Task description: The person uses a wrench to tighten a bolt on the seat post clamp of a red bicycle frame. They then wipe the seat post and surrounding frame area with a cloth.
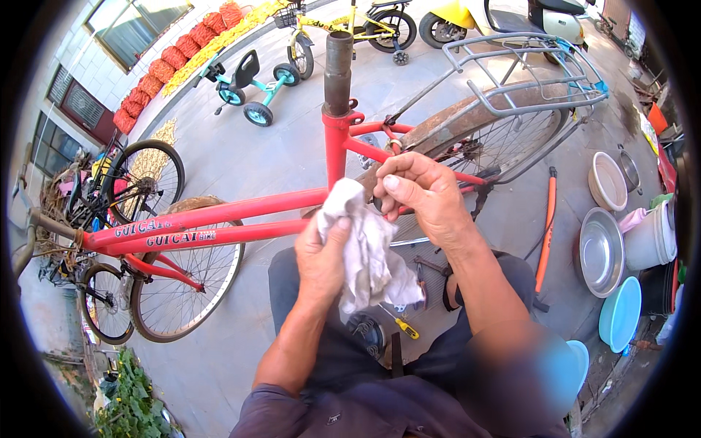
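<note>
The rag hung above the floor, gripped by the left hand. The right hand was half-curled beside it; any contents were indiscernible. Presumably light and limp, the rag suited a top-edge grip.

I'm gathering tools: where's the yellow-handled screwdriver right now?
In the head view, the yellow-handled screwdriver lies just right of centre, low down between the person's legs, below the white cloth.
</note>
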The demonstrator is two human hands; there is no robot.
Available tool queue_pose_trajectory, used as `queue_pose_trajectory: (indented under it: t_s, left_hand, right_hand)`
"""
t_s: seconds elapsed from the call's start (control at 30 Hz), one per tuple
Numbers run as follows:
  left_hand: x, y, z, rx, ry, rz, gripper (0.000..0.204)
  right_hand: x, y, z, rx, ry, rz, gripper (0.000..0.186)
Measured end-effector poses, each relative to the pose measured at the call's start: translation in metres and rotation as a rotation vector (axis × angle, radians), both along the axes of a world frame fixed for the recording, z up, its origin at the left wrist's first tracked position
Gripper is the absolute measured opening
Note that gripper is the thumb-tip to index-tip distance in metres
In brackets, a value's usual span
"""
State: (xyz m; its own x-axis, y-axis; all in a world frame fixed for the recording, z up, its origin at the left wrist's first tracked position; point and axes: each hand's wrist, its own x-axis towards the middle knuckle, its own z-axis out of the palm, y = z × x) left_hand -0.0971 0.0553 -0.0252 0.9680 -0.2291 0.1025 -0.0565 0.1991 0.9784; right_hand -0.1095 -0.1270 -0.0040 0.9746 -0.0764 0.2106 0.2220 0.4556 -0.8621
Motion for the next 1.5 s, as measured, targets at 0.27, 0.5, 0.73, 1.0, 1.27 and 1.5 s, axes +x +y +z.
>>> queue_pose_trajectory:
  t_s: [0.27,0.5,0.73,1.0,1.27,1.5]
  left_hand:
    - [0.062,0.001,0.084,0.229,-0.735,0.383,0.020]
    - [0.091,-0.073,0.071,0.358,-1.057,0.445,0.036]
    - [0.120,-0.065,0.092,0.228,-0.656,-0.045,0.019]
    - [0.155,-0.051,0.130,0.188,-0.313,-0.791,0.035]
    - [0.118,-0.060,0.111,0.135,-0.410,-0.314,0.025]
    - [0.113,-0.089,0.074,0.155,-0.962,0.334,0.024]
  right_hand:
    - [0.019,0.006,-0.005,-0.783,-0.354,-0.818,0.030]
    - [0.035,0.023,-0.009,-1.027,-0.469,-0.963,0.037]
    - [0.030,0.022,-0.006,-1.099,-0.447,-0.942,0.037]
    - [0.035,0.018,-0.001,-1.039,-0.460,-0.926,0.024]
    - [0.039,0.017,-0.008,-1.052,-0.458,-0.983,0.015]
    - [0.040,0.018,-0.008,-1.068,-0.465,-1.004,0.015]
